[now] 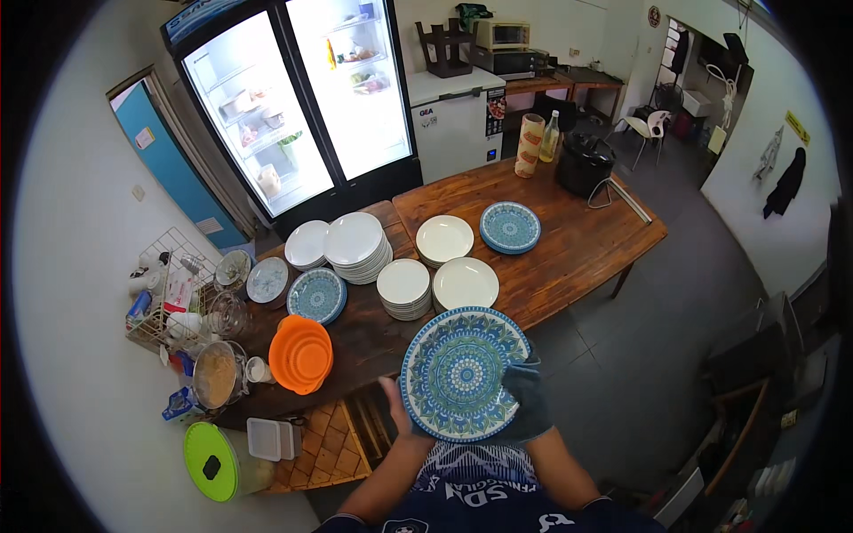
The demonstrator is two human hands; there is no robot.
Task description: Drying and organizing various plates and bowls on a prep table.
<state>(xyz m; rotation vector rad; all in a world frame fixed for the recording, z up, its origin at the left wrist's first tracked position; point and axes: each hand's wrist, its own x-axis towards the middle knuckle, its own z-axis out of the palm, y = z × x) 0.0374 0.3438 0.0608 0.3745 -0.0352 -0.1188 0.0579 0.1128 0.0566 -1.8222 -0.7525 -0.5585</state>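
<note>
Before my chest is a large round plate (466, 374) with a blue and green mandala pattern, its face turned up towards me. My left hand (400, 410) grips its left rim, thumb raised along the edge. On the opposite side, my right hand (530, 400) is covered by a dark grey cloth or glove and lies over the rim. Whether more plates sit beneath this one is hidden. Just beyond it on the wooden table (566, 266) stand a cream plate stack (465, 283) and a stack of smaller white plates (403, 283).
More stacks include tall white plates (354, 238), blue patterned plates (510, 226) and blue patterned bowls or plates (317, 295). An orange colander (301, 356) stands left, near a wire rack (174, 286) and a green-lidded container (210, 461). A black cooker (585, 163) occupies the far right end.
</note>
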